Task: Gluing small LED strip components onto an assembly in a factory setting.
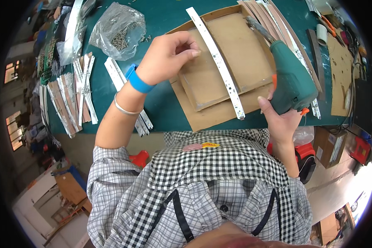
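One view only, head cam: two bare hands over a teal tabletop (165, 108). R hand (283, 122) has its grip wrapped round a green power tool (291, 74), most fingers hidden behind it; tool tip (259, 29) points away, near upper R corner of a brown cardboard tray (239, 45). L hand (166, 56) hovers w/ fingertips over tray's L part, thumb & fingers drawn close; can't tell if anything tiny is pinched b/w them. White strip (216, 62) w/ small dark components lies slantwise across tray, both ends past the rims; neither hand seems to touch it.

Around L arm: clear bag (107, 31) of small screw-like pcs, a few loose beside it; loose strips (115, 76) under forearm; strip bundle (66, 103) farther L. R of tray: stack of long strips (268, 14), close to tool tip.

Risks, IMO: nothing visibly clamps the white strip, so a bump from tool or wrist could slide it askew. Tip slipping could scratch its components or snag the stack. If L grip does hold a tiny pc, a loose pinch could drop it. Forearm could sweep loose strips off, b/c their ends sit right at the near edge.
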### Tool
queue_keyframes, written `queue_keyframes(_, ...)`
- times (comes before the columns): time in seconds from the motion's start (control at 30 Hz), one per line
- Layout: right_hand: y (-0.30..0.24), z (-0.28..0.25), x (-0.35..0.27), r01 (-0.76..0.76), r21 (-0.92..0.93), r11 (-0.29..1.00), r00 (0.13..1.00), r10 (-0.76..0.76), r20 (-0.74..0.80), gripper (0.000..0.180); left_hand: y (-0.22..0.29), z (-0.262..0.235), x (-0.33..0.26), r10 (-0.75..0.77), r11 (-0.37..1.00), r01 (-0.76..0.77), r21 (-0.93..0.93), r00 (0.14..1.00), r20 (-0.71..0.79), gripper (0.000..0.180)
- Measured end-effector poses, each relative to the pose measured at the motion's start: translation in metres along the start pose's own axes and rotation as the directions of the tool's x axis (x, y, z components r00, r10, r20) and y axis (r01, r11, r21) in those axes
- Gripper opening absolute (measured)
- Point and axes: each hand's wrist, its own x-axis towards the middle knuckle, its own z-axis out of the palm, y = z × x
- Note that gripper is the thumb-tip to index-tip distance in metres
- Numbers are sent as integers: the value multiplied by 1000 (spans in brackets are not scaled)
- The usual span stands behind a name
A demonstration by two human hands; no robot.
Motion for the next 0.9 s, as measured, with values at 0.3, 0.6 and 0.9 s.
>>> queue_keyframes(0.3, -32, 32, 18, -97, 353, 930, 994, 75, 75, 20, 25, 43, -28, -4, 479, 236, -845, 964, 267, 15)
queue_keyframes(0.6, -16, 41, 14, 39, 367, 929, 994, -74, 82, 26, 38, 75, -37, 6, 103, 423, -900, 905, 426, 23)
queue_keyframes(0.9, -6, 29, 14, 50, 97, 994, 985, -65, 161, 36, 46, 73, -46, -11, 784, 12, -621, 1000, 6, 20)
